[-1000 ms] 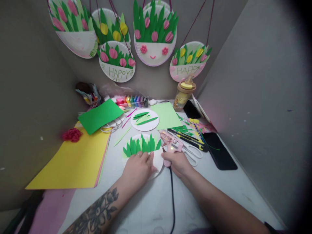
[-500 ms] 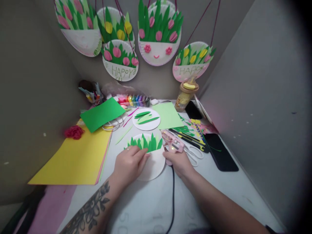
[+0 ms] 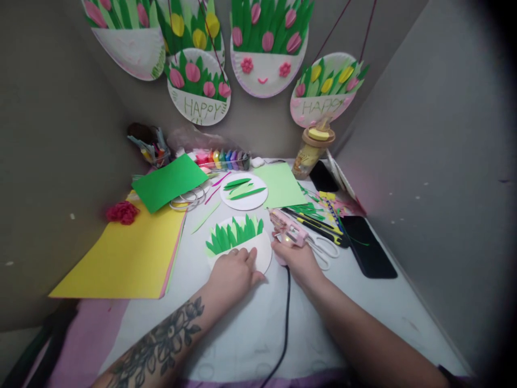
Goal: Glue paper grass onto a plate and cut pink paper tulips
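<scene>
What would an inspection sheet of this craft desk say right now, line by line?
Surface: white table, crowded at the back.
Job's things: paper plate with green paper leaves; pink glue gun.
Clutter: yellow paper, green sheet, scissors, second plate, phone, bottle.
Hands: left hand presses the plate; right hand has a grip on the glue gun.
Cables: black cord from the gun.
Surroundings: grey walls, hung plate decorations.

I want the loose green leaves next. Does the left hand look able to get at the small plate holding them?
Probably yes. The left hand rests on the near plate; the small plate lies just beyond it, with nothing standing between.
</scene>
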The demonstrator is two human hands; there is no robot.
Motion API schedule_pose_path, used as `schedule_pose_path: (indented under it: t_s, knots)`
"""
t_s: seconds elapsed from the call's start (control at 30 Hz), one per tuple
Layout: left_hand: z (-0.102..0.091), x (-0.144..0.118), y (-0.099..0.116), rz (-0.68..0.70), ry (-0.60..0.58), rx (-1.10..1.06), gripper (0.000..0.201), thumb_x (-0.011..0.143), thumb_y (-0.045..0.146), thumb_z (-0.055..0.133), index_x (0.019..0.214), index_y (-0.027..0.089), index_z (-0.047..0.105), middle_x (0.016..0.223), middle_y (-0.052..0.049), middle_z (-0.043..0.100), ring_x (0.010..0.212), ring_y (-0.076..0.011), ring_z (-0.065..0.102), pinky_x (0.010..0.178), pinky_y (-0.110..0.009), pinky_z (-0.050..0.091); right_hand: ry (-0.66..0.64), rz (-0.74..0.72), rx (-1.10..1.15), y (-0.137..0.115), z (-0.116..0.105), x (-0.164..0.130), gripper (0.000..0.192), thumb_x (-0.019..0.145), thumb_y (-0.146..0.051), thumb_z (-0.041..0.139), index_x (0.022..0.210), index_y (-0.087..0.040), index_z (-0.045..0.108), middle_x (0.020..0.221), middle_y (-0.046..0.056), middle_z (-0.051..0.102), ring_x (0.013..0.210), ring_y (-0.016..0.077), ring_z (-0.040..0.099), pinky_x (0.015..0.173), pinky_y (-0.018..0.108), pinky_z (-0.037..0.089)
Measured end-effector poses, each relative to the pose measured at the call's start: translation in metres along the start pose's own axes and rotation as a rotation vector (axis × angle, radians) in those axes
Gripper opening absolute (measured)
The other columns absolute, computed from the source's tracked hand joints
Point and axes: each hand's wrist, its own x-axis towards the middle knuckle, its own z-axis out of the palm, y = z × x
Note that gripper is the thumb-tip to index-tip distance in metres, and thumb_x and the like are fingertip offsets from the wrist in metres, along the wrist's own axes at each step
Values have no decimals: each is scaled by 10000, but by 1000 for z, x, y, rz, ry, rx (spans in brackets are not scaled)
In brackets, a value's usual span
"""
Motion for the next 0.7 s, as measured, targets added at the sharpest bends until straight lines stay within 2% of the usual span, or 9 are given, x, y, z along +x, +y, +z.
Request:
schedule_pose_path:
  t_s: [0.17,0.27,0.3,0.37,0.47,0.6,0.7]
  knots:
    - [-10,6,1,8,25,-13,369,872,480,526,966,143,643,853,-108,632,842,-292,613,679,-374,468,-22,40,-50,-1,-2,-2,318,587,-307,724,878,-177,735,714,32,734,765,251,686,676,327,539]
    - [-16,1,-8,11,110,-48,278,865,422,555,987,187,639,943,-96,620,896,-283,594,751,-397,459,-38,51,-27,-2,-2,-1,337,587,-308,729,897,-174,733,747,44,741,776,255,688,673,335,543]
    - [-17,-2,-11,-12,148,-63,323,846,431,580,1067,198,619,1018,-103,610,949,-291,580,788,-412,454,-40,53,-8,-3,-2,0,343,586,-305,732,901,-171,732,757,50,743,777,257,689,669,337,545]
    - [-19,-8,-16,-79,192,-88,544,783,491,641,1225,191,536,1155,-132,571,1060,-320,535,857,-446,434,-39,53,24,-3,-1,1,348,583,-296,737,908,-169,731,779,58,745,784,259,691,665,335,548]
    - [-18,-13,-16,-138,154,-104,800,684,577,696,1310,143,452,1215,-174,546,1131,-357,493,899,-474,408,-22,57,36,-4,-1,1,343,578,-294,743,898,-170,731,789,60,747,777,259,693,651,331,550]
    - [-12,-12,-11,-142,104,-127,883,613,577,739,1321,146,437,1177,-180,563,1108,-372,508,891,-472,401,-41,78,46,-4,0,0,331,583,-309,744,879,-162,729,781,67,748,774,266,695,652,343,555]
    - [-6,-11,-10,-121,154,-121,864,573,505,785,1298,165,460,1162,-162,553,1096,-361,512,906,-463,397,-68,74,109,-8,2,-2,333,586,-295,742,891,-164,716,836,75,750,810,273,695,685,359,557]
